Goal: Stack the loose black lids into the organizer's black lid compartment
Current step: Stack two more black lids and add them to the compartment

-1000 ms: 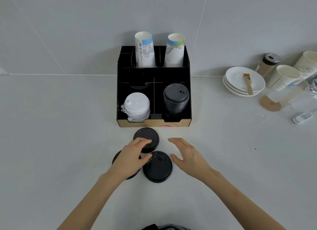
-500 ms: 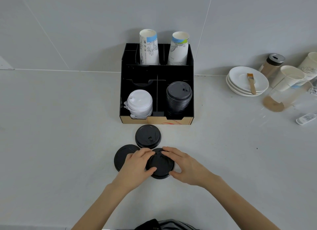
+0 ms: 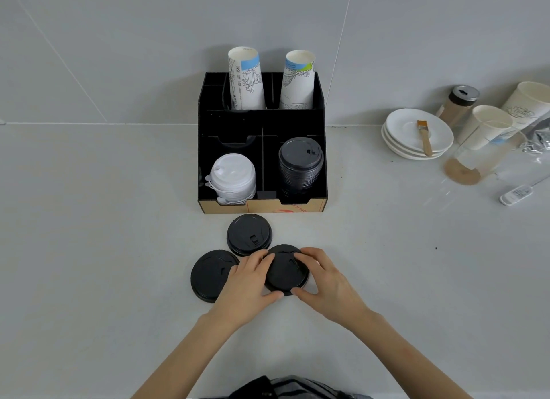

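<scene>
Three loose black lids lie on the counter in front of the black organizer [image 3: 323, 148]. My left hand [image 3: 248, 282] and my right hand [image 3: 323, 279] grip the near right lid [image 3: 284, 272] from both sides, fingers and thumbs on its rim. A second lid [image 3: 249, 233] sits just behind it, close to the organizer's front. The third lid [image 3: 209, 275] lies to the left, partly under my left hand. The organizer's front right compartment holds a stack of black lids [image 3: 300, 163]. White lids [image 3: 233, 176] fill the front left one.
Two paper cup stacks [image 3: 247, 80] stand in the organizer's back row. At the right are stacked white saucers [image 3: 416, 136] with a small brush, a shaker jar [image 3: 459, 105], paper cups [image 3: 488, 124], a glass with brown powder [image 3: 476, 163] and a white device [image 3: 516, 194].
My left hand left the far lid and came back to the near right lid. My right hand closed in on its other side, so both hands now hold it.
</scene>
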`<state>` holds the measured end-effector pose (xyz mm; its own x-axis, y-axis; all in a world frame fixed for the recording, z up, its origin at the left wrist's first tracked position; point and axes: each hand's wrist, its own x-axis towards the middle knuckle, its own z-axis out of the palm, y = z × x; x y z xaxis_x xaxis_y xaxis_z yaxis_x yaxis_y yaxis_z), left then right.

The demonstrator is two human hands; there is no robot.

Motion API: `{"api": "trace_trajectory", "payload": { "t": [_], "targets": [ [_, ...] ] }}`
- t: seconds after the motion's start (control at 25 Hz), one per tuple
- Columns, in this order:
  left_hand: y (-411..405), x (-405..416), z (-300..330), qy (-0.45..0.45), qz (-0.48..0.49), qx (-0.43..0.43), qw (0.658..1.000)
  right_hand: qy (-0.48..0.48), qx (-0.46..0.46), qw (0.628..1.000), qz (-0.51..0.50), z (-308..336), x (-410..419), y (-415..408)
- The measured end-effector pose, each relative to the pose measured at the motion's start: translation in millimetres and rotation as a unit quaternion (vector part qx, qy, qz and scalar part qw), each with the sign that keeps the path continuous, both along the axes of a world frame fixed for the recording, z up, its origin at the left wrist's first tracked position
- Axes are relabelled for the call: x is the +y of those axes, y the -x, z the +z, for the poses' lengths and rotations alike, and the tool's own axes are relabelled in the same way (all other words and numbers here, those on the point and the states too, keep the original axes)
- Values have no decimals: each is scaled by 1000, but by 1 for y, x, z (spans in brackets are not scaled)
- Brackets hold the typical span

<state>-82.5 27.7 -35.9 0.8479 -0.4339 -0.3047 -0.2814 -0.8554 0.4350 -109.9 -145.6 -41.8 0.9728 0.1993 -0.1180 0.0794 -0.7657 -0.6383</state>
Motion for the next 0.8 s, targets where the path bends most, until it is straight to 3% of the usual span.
{"api": "trace_trajectory", "payload": {
  "t": [0.4, 0.8],
  "targets": [
    [-2, 2, 2, 13, -1, -2, 1000, -11, -13, 1000, 2, -2, 0, 0],
    [-26, -4, 30, 138, 48, -54, 988, -74, -70, 992, -71, 29, -10, -20]
  ]
}}
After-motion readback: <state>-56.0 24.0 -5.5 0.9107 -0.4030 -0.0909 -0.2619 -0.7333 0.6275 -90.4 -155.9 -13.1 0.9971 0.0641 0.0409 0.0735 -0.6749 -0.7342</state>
